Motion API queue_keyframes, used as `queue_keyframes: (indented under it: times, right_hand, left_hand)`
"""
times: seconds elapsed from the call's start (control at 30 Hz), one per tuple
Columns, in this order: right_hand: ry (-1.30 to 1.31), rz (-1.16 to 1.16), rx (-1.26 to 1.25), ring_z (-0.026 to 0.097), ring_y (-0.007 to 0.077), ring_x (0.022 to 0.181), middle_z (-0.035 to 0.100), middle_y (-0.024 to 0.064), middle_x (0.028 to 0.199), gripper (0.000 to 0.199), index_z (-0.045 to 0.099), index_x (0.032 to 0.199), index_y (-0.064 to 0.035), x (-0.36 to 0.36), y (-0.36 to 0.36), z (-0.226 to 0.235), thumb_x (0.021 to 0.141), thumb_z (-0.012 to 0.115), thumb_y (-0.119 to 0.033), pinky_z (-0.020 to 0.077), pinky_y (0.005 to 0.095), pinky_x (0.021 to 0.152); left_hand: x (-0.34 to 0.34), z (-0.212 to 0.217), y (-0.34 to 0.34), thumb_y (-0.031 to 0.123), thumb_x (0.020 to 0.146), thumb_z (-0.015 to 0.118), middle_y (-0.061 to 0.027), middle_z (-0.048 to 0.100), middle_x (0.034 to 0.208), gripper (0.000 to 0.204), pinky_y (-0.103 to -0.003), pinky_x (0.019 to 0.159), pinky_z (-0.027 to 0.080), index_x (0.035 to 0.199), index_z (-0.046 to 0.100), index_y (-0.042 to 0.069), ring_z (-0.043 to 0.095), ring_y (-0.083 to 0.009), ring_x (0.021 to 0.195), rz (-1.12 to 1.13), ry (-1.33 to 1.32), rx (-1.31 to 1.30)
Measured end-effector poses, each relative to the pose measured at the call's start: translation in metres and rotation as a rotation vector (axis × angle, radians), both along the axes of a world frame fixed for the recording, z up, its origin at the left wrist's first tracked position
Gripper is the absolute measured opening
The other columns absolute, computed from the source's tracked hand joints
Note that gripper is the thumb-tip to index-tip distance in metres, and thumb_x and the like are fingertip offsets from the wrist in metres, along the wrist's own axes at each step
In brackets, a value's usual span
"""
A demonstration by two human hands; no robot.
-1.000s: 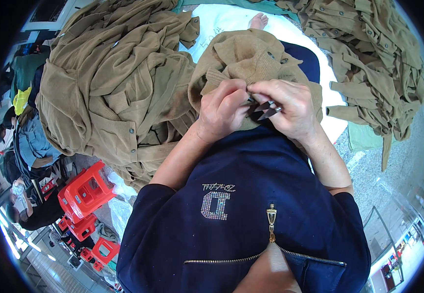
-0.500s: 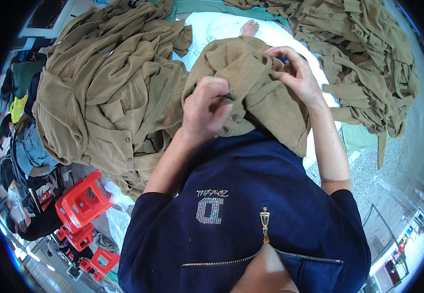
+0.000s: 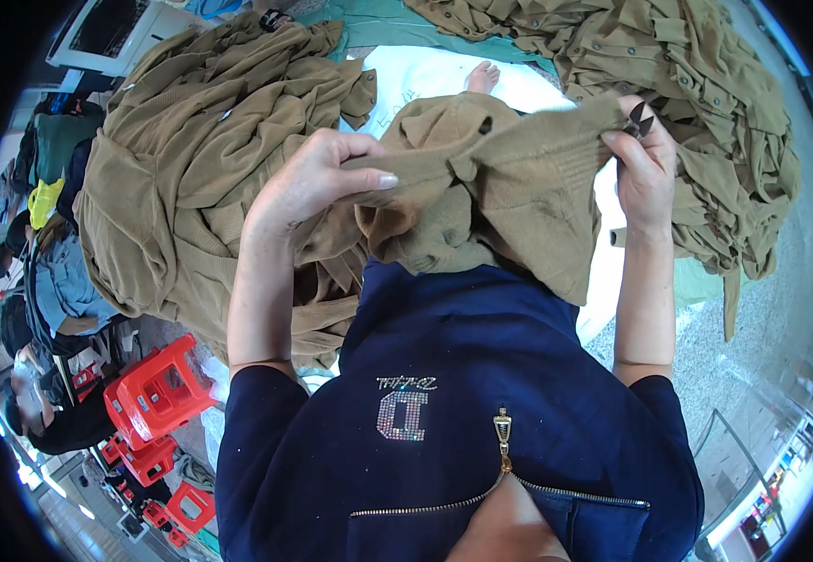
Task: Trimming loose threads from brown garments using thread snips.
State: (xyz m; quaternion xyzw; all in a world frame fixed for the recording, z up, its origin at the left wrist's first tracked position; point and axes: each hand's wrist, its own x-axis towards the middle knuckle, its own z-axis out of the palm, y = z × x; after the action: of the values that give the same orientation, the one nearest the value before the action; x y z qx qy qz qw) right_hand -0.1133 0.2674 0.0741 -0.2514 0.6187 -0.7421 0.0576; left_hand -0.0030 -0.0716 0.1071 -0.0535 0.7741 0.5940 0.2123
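A brown knitted cardigan (image 3: 537,201) lies across my lap, with one band of it pulled taut between my hands. My left hand (image 3: 317,178) pinches the left end of this band, thumb on top. At the other end, my right hand (image 3: 645,169) grips the knit between thumb and fingers. Small dark thread snips (image 3: 641,120) stick up from the same right hand, their pointed blades apart and clear of the cloth. The rest of the cardigan hangs in folds below the stretched band.
Heaped brown cardigans (image 3: 181,178) lie close on my left, and another pile (image 3: 706,122) is at the far right. A white sheet (image 3: 416,80) is spread beneath, with a bare foot (image 3: 483,77) on it. Red plastic stools (image 3: 158,393) stand at the lower left.
My hands have moved apart, the left one to the left and the right one to the right. The cardigan's band has been stretched between them, and the snips now show plainly.
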Motion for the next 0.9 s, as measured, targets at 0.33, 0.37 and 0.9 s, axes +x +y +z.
queue_keyframes:
  times: [0.33,0.37,0.9]
  right_hand:
    - [0.388,-0.258,0.324,0.060,0.0138,0.082,0.065,0.0025,0.088,0.019,0.069,0.096,-0.0025,0.026,0.006,0.013,0.078,0.070,-0.001,0.0483,0.0276,0.073]
    - [0.738,-0.335,0.399,0.060,0.0167,0.082,0.064,0.0035,0.088,0.022,0.069,0.096,-0.0037,0.027,0.001,0.024,0.074,0.070,0.000,0.0481,0.0283,0.073]
    - [0.905,-0.145,0.262,0.062,0.0247,0.073,0.063,0.0082,0.082,0.025,0.065,0.083,-0.0028,0.063,-0.060,0.028,0.060,0.076,-0.005,0.0494,0.0325,0.060]
  left_hand:
    - [0.013,-0.005,-0.005,0.010,0.084,0.072,0.0032,0.060,0.078,0.015,-0.019,0.065,0.042,0.092,0.061,0.004,0.053,-0.0042,0.069,0.135,0.107,0.573]
    - [0.012,0.005,0.002,0.010,0.084,0.071,0.0020,0.061,0.080,0.014,-0.019,0.067,0.043,0.092,0.061,0.004,0.055,-0.0048,0.071,0.141,0.100,0.626]
    - [0.010,0.023,0.091,0.011,0.078,0.079,-0.0064,0.067,0.090,0.031,-0.029,0.069,0.051,0.103,0.065,-0.002,0.063,-0.0139,0.078,0.064,0.778,-0.022]
